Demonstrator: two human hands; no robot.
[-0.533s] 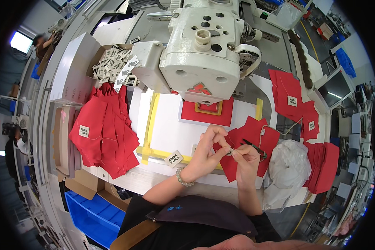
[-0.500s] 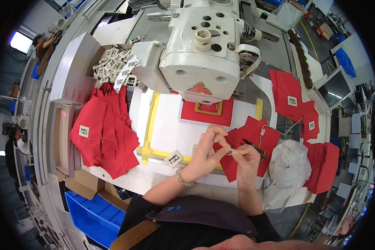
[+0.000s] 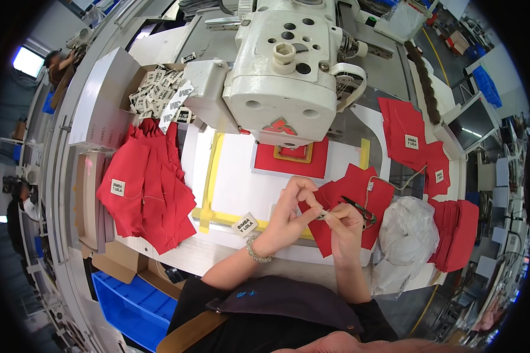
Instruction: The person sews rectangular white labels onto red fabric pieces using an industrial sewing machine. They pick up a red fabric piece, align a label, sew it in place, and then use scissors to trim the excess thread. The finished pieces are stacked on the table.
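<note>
My left hand [image 3: 288, 217], a beaded bracelet at its wrist, and my right hand [image 3: 345, 228] meet fingertip to fingertip above the table's front. Pinched between them is a small label [image 3: 322, 216], mostly covered by my fingers. Red fabric pieces [image 3: 374, 197] lie beneath and beyond my right hand, with black thread snips [image 3: 365, 210] on them beside its fingers. To the left of my left hand, a pale square label [image 3: 245, 225] with black lettering rests near yellow tape. Another red piece sits under a yellow-edged frame [image 3: 294, 153] below the sewing machine head [image 3: 282, 88].
At left are a heap of red pieces [image 3: 144, 188] and a box of loose labels [image 3: 154, 93]. On the right lie labelled red pieces [image 3: 407, 129], a clear plastic bag [image 3: 407, 235] and stacked red fabric [image 3: 456, 235]. A blue crate [image 3: 132, 306] stands below the table's left edge.
My fingers have shifted slightly on the small label, and less of it shows now. Both hands stay in nearly the same place; the whole view has moved very slightly.
</note>
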